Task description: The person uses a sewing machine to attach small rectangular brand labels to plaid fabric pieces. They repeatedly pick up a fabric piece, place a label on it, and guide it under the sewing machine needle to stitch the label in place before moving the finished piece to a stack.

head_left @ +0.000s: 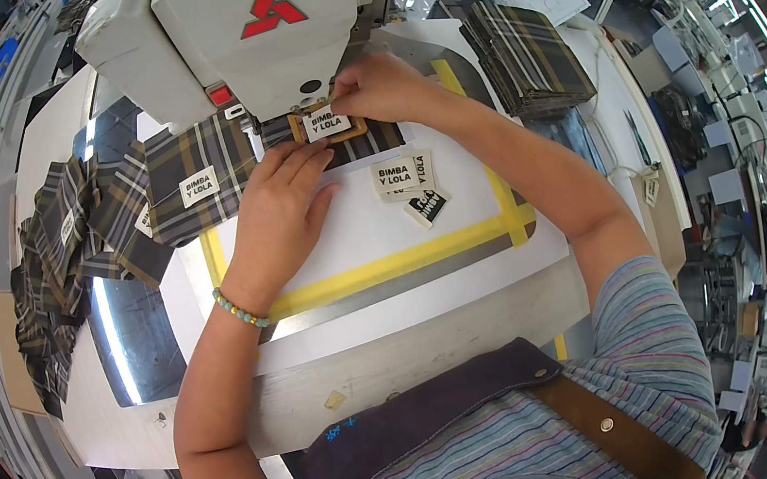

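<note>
Under the head of the big white sewing machine [247,33], a strip of dark plaid fabric [360,145] lies on the white table [421,224] with a small white label [325,122] sitting in a tan clamp frame [351,130]. The right hand [377,86] has its fingertips pinched on the label's top edge. The left hand [284,195] lies flat, fingers spread and pressing the plaid strip just below the label. About 3 loose labels [404,178] sit just right of that hand. Finished plaid pieces [115,213] pile up on the left, and a stack of plaid pieces [524,53] waits on the right. Yellow tape [406,261] marks the table.
</note>
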{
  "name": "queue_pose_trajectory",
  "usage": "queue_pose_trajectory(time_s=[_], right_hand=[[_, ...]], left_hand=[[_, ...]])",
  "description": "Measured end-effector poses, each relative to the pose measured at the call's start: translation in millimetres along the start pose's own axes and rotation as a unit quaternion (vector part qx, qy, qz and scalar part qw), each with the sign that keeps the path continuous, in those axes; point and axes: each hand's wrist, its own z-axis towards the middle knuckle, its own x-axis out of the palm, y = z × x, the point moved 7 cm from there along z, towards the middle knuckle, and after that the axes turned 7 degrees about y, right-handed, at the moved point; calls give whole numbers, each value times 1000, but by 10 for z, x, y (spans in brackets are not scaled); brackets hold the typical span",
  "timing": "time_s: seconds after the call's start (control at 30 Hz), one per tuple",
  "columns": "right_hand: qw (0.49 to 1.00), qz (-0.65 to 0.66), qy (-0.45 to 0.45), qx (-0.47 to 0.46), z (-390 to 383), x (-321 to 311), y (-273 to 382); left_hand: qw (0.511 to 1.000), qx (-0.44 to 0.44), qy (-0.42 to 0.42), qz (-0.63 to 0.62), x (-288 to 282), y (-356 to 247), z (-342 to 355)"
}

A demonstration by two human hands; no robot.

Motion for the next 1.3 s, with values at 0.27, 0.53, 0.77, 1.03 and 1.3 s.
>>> queue_pose_trajectory(time_s=[0.27,0.53,0.77,1.03,1.3], right_hand=[[1000,5,-2,-22,21,39,-44],[1000,-13,-15,-22,-133,-42,54],[946,-142,-117,-266,-559,-28,248],[876,-296,-133,-357,-697,183,342],[870,-256,-137,-398,-665,328,340]], left_hand=[[997,-26,26,66,112,75,-14],[999,-48,16,19,105,122,-8],[999,-29,17,39,125,102,0],[999,-35,21,31,126,107,7],[999,-33,-11,2,53,103,29]])
